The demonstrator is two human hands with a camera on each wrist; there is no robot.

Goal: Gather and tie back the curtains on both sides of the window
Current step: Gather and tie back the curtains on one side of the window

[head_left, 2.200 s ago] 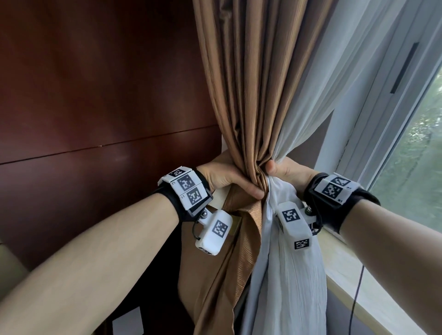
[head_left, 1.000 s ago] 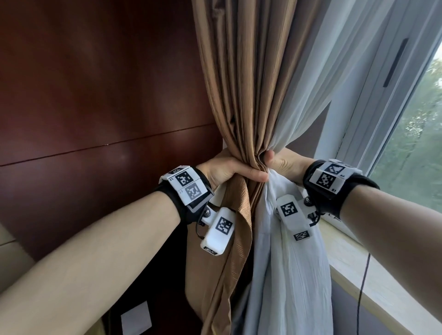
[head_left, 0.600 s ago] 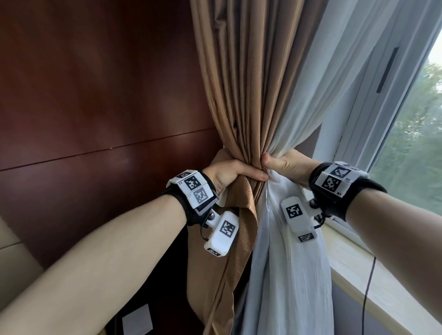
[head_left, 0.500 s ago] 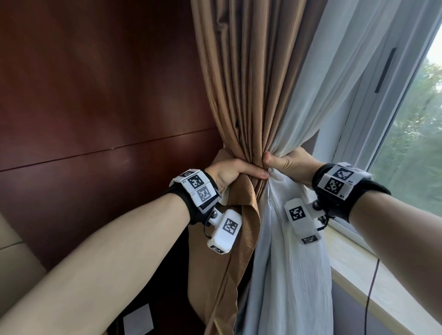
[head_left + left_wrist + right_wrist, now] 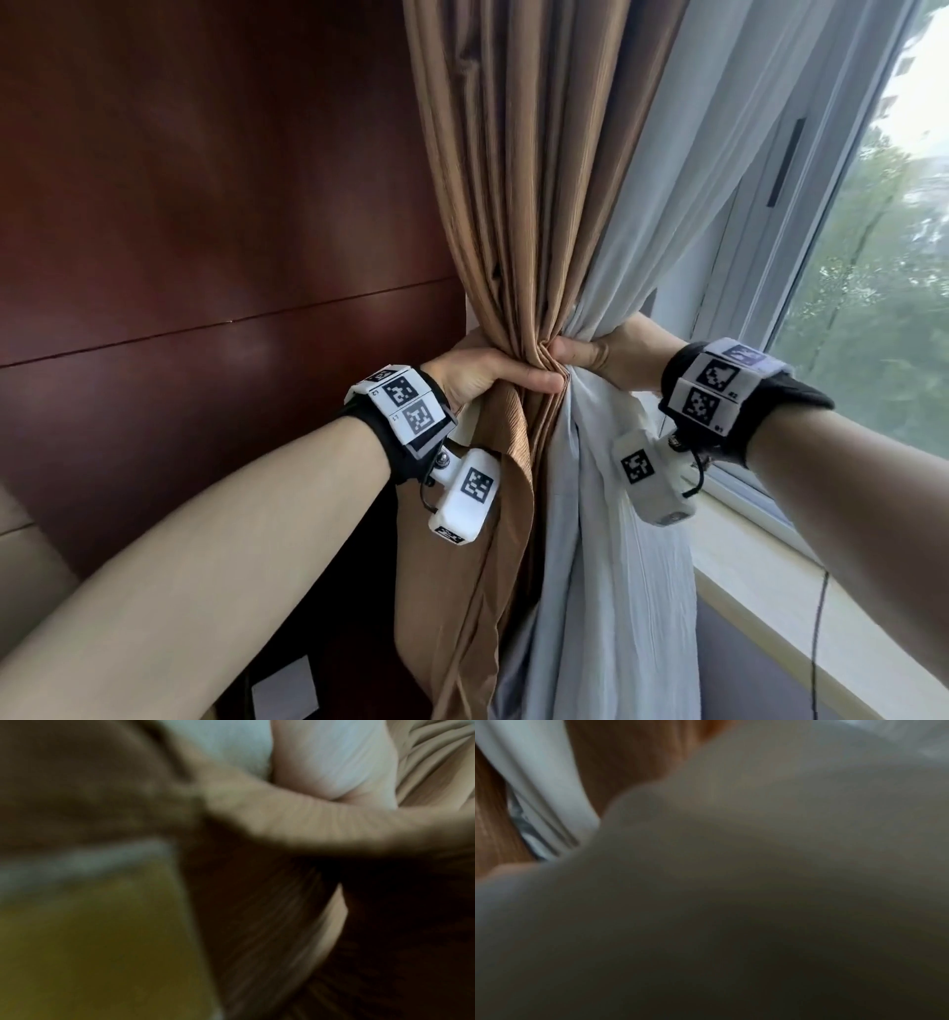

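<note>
A brown curtain (image 5: 518,180) and a white sheer curtain (image 5: 662,205) hang gathered into one bundle left of the window. My left hand (image 5: 493,372) grips the bundle from the left, thumb across the brown folds. From the right, my right hand (image 5: 601,354) grips the same waist, thumb on the sheer. Below the grip the brown cloth (image 5: 477,591) and the sheer (image 5: 606,591) hang loose. Both wrist views are blurred: brown cloth (image 5: 257,923) and a thumb in the left one, pale sheer (image 5: 731,902) filling the right one. No tie-back band is visible.
A dark wood wall panel (image 5: 205,231) stands left of the curtains. The window frame (image 5: 770,231) and a pale sill (image 5: 801,606) run along the right, with a thin black cable (image 5: 816,642) hanging over the sill. A white wall plate (image 5: 285,694) sits low on the wall.
Both hands have slid slightly up the bundle and squeezed it tighter; the grip has stayed on the same waist of cloth while the head view shifted a little.
</note>
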